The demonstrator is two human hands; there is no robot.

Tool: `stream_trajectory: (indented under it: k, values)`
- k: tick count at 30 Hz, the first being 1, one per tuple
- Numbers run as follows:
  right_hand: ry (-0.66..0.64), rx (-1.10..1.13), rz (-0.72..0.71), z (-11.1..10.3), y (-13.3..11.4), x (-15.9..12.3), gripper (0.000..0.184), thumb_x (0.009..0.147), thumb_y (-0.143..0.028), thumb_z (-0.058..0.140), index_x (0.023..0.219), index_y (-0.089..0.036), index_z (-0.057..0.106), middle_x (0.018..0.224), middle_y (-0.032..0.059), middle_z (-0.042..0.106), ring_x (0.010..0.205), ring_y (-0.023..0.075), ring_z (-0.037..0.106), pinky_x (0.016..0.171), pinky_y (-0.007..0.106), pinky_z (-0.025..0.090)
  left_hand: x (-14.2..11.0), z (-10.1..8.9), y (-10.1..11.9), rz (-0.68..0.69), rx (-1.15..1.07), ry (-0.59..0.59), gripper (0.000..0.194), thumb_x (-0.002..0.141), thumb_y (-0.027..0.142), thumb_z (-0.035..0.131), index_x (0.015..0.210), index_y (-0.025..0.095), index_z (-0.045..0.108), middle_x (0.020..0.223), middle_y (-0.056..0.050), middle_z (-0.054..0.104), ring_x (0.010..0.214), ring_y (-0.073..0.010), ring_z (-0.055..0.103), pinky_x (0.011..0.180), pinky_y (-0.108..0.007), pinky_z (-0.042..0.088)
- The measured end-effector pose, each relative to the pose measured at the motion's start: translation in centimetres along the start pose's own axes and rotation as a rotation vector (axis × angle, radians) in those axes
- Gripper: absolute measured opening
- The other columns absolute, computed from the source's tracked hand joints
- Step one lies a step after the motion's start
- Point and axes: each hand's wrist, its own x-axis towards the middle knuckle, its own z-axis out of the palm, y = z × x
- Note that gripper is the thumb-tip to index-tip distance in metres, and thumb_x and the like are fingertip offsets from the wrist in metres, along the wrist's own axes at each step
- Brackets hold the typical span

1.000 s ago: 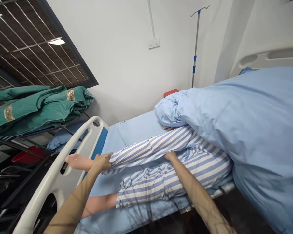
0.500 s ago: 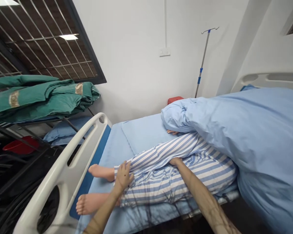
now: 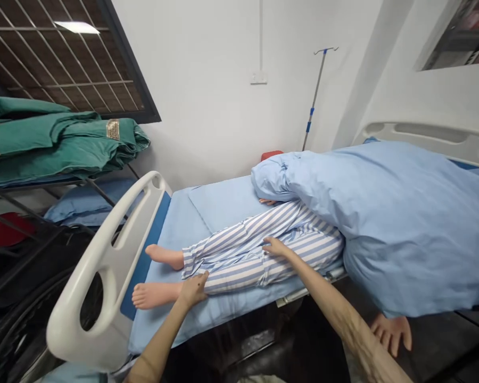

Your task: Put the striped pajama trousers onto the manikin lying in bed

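A manikin with smooth, plastic-looking feet lies on the bed, its legs in blue-and-white striped trousers [image 3: 231, 279]. My left hand [image 3: 193, 289] is closed round the near lower leg at the trouser cuff, just above the near foot [image 3: 155, 296]. Further up the same leg, my right hand [image 3: 277, 247] rests about the knee, fingers stretched out over the striped cloth. The far foot [image 3: 164, 255] lies apart from my hands. A light blue quilt [image 3: 387, 213] covers the manikin's upper body. From under it, a manikin hand [image 3: 393, 332] hangs past the near edge.
The white footboard [image 3: 77, 266] stands at the left and a headboard [image 3: 427, 135] at the far right. Behind the bed is an IV pole [image 3: 314, 101]. Folded green cloth [image 3: 64, 141] lies on a rack, with a wheelchair wheel [image 3: 27, 330] below.
My left hand has gone from the far lower leg to the near one. My right hand has shifted from between the legs onto the near knee. The view has turned rightward.
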Motion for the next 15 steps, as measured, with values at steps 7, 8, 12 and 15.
stream_trajectory:
  k: [7, 8, 12, 15]
  values:
    - [-0.002, 0.378, -0.029, 1.9, 3.9, -11.8, 0.021, 0.084, -0.029, 0.055, 0.093, -0.024, 0.074, 0.089, 0.0055, 0.078, 0.088, 0.0257, 0.074, 0.085, 0.035, 0.058, -3.1, -3.6, 0.4, 0.011, 0.062, 0.02, 0.077, 0.076, 0.016, 0.059, 0.152, 0.023, 0.047, 0.146, -0.014, 0.063, 0.13, -0.0335, 0.062, 0.103, -0.041, 0.048]
    - [-0.072, 0.436, 0.012, 2.8, 4.6, -13.2, 0.016, 0.082, -0.03, 0.056, 0.087, -0.025, 0.071, 0.084, 0.004, 0.077, 0.084, 0.0258, 0.075, 0.081, 0.036, 0.058, -3.6, -4.5, 0.3, 0.013, 0.065, 0.048, 0.074, 0.077, 0.017, 0.058, 0.15, 0.023, 0.049, 0.145, -0.014, 0.064, 0.13, -0.0343, 0.063, 0.102, -0.041, 0.049]
    - [-0.324, 0.769, 0.302, 6.5, 5.8, -16.5, 0.031, 0.066, -0.03, 0.067, 0.096, -0.031, 0.065, 0.08, -0.0001, 0.075, 0.078, 0.0249, 0.076, 0.064, 0.032, 0.055, -6.4, -8.3, 0.5, 0.068, 0.108, 0.09, 0.073, 0.071, 0.023, 0.067, 0.143, 0.025, 0.055, 0.138, -0.014, 0.068, 0.126, -0.037, 0.064, 0.1, -0.042, 0.05]
    - [-0.371, 1.068, 0.463, 7.8, 4.4, -16.5, 0.048, 0.054, -0.025, 0.075, 0.101, -0.031, 0.062, 0.084, -0.0015, 0.073, 0.079, 0.0234, 0.075, 0.064, 0.03, 0.055, -9.1, -10.6, 1.5, 0.123, 0.15, 0.117, 0.072, 0.066, 0.024, 0.07, 0.137, 0.022, 0.059, 0.127, -0.014, 0.073, 0.115, -0.0367, 0.068, 0.093, -0.039, 0.052]
